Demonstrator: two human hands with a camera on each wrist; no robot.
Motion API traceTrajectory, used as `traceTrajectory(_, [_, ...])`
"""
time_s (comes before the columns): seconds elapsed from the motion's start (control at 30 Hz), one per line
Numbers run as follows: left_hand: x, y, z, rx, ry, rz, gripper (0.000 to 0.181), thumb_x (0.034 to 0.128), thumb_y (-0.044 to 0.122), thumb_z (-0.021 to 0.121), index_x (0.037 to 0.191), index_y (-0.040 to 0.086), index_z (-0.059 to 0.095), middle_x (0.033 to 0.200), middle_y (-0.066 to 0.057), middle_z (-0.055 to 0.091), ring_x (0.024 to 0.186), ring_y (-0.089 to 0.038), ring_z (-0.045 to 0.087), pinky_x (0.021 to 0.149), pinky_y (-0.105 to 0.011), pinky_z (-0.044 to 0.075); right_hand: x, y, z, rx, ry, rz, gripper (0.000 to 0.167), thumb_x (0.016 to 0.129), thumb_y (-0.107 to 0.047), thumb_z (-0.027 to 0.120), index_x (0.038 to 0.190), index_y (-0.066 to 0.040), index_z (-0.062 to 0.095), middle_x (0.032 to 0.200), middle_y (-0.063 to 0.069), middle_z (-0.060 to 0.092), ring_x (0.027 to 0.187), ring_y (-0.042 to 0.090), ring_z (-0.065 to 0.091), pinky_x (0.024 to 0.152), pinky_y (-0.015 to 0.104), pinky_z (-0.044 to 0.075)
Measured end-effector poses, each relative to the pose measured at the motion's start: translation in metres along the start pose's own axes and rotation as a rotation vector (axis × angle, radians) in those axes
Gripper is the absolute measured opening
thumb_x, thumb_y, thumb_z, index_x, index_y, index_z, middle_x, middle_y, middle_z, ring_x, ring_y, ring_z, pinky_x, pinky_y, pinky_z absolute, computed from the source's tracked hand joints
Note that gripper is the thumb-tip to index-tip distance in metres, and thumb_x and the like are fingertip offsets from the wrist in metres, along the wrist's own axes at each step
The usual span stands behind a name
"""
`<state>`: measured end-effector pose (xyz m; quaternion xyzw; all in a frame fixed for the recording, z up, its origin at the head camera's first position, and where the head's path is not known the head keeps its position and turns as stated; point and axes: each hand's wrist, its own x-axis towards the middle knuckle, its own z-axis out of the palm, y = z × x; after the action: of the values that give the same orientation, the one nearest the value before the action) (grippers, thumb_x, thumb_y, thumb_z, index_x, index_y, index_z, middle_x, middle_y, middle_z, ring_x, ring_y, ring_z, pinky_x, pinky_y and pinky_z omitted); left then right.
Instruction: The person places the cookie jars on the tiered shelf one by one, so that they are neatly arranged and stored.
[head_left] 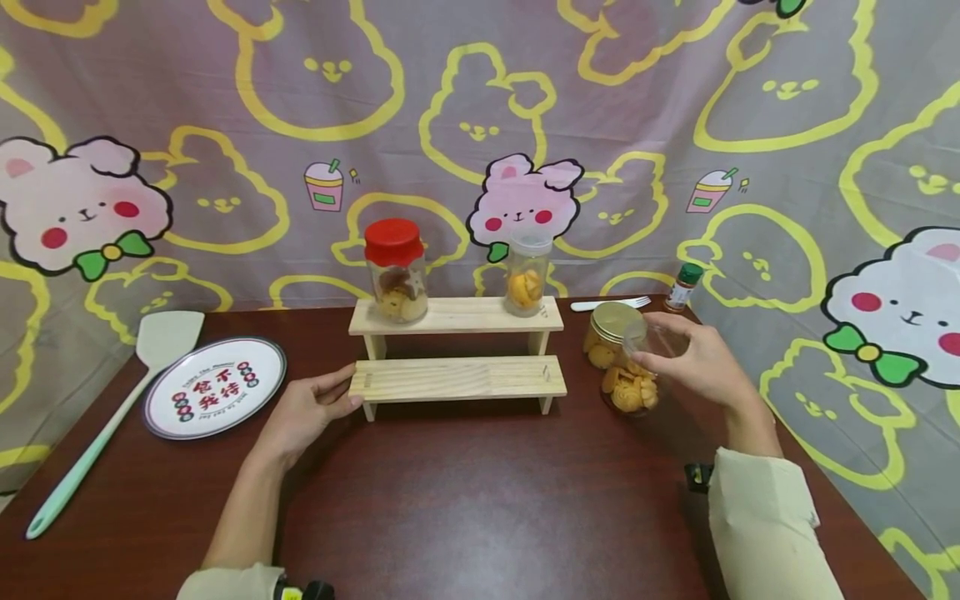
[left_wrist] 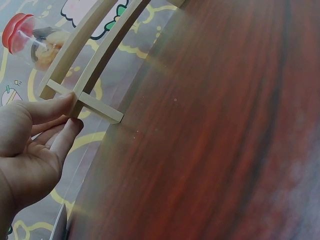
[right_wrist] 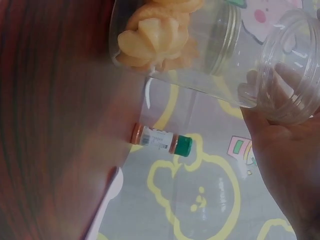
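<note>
The dark reddish-brown table [head_left: 480, 500] spreads across the near side, its sheen showing in front. From the near left a spatula [head_left: 168, 337] with a mint handle lies slanting away, its pale blade at the far end. Beside it rests an oval white plate [head_left: 215, 390] with red lettering and a dark rim. The left hand [head_left: 309, 407] pinches the left end of a wooden two-tier stand [head_left: 457, 377] between thumb and fingers, at its lower tier. On the right, the right hand [head_left: 701, 358] grips an open clear jar [head_left: 634, 371] near its mouth; cookies sit in the bottom, and whether its base touches the table is unclear. Just behind it stands a gold-lidded jar [head_left: 602, 343], also with cookies. Farther back, the upper tier carries a red-lidded jar [head_left: 397, 292] at left and a slimmer clear jar [head_left: 527, 283] with yellow contents at right. Beyond lie a white-handled fork [head_left: 600, 306] and an upright green-capped bottle [head_left: 681, 292], before a grey cloth [head_left: 637, 108] printed with yellow outlines.
</note>
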<state>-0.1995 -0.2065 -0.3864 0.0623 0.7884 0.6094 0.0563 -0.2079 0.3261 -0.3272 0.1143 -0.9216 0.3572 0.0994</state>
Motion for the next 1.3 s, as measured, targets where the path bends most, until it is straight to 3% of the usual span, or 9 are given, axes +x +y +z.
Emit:
traceTrajectory(0.23, [0.0, 0.0, 0.001, -0.003, 0.0, -0.005, 0.059, 0.097, 0.004, 0.068, 0.15, -0.004, 0.043, 0.153, -0.022, 0.04, 0.139, -0.031, 0.041, 0.097, -0.02, 0.048, 0.002, -0.007, 0.0, 0.002, -0.01, -0.008, 0.072, 0.087, -0.032, 0.083, 0.144, 0.0, 0.054, 0.146, 0.02, 0.052, 0.137, 0.038, 0.044, 0.107, 0.06, 0.039])
traceTrajectory(0.3, [0.0, 0.0, 0.001, -0.004, -0.001, -0.002, 0.059, 0.097, 0.003, 0.068, 0.15, -0.005, 0.043, 0.153, -0.023, 0.04, 0.139, -0.031, 0.041, 0.097, -0.02, 0.048, 0.003, -0.009, 0.001, 0.005, -0.01, -0.01, 0.072, 0.087, -0.032, 0.083, 0.145, -0.001, 0.054, 0.146, 0.018, 0.053, 0.136, 0.036, 0.046, 0.109, 0.053, 0.041])
traceTrajectory(0.5, [0.0, 0.001, 0.002, 0.013, -0.001, -0.006, 0.059, 0.0969, 0.004, 0.069, 0.15, -0.004, 0.043, 0.153, -0.023, 0.04, 0.139, -0.031, 0.042, 0.098, -0.021, 0.048, 0.003, -0.017, 0.001, 0.054, -0.02, -0.036, 0.071, 0.086, -0.025, 0.084, 0.144, 0.003, 0.053, 0.145, 0.02, 0.054, 0.135, 0.036, 0.049, 0.103, 0.014, 0.042])
traceTrajectory(0.6, [0.0, 0.001, 0.002, 0.021, 0.001, -0.009, 0.06, 0.0969, 0.005, 0.069, 0.15, -0.003, 0.043, 0.153, -0.023, 0.041, 0.139, -0.031, 0.042, 0.098, -0.021, 0.048, 0.003, -0.022, 0.002, 0.088, -0.026, -0.04, 0.07, 0.086, -0.023, 0.084, 0.144, 0.002, 0.054, 0.145, 0.018, 0.053, 0.134, 0.035, 0.051, 0.097, 0.006, 0.039])
traceTrajectory(0.9, [0.0, 0.001, 0.0, 0.054, 0.011, -0.001, 0.06, 0.0968, 0.007, 0.07, 0.15, -0.003, 0.044, 0.152, -0.022, 0.043, 0.137, -0.031, 0.044, 0.096, -0.02, 0.048, 0.008, -0.045, 0.002, 0.113, -0.022, -0.095, 0.067, 0.084, -0.022, 0.086, 0.143, -0.005, 0.057, 0.145, 0.008, 0.054, 0.136, 0.025, 0.05, 0.102, 0.009, 0.039])
traceTrajectory(1.13, [-0.001, 0.003, 0.0, 0.059, 0.004, 0.0, 0.06, 0.0974, 0.008, 0.069, 0.15, -0.003, 0.043, 0.152, -0.022, 0.042, 0.137, -0.031, 0.044, 0.097, -0.021, 0.049, 0.011, -0.058, 0.003, 0.175, -0.052, -0.178, 0.067, 0.084, -0.012, 0.085, 0.143, 0.002, 0.055, 0.145, 0.017, 0.052, 0.133, 0.035, 0.05, 0.1, 0.019, 0.048])
traceTrajectory(1.3, [-0.002, 0.003, 0.001, 0.04, -0.001, -0.002, 0.06, 0.0975, 0.006, 0.069, 0.151, -0.003, 0.043, 0.153, -0.023, 0.041, 0.138, -0.032, 0.043, 0.097, -0.02, 0.049, 0.013, -0.064, 0.004, 0.176, -0.057, -0.212, 0.067, 0.083, -0.008, 0.084, 0.142, 0.004, 0.055, 0.144, 0.018, 0.053, 0.13, 0.035, 0.051, 0.094, 0.012, 0.046])
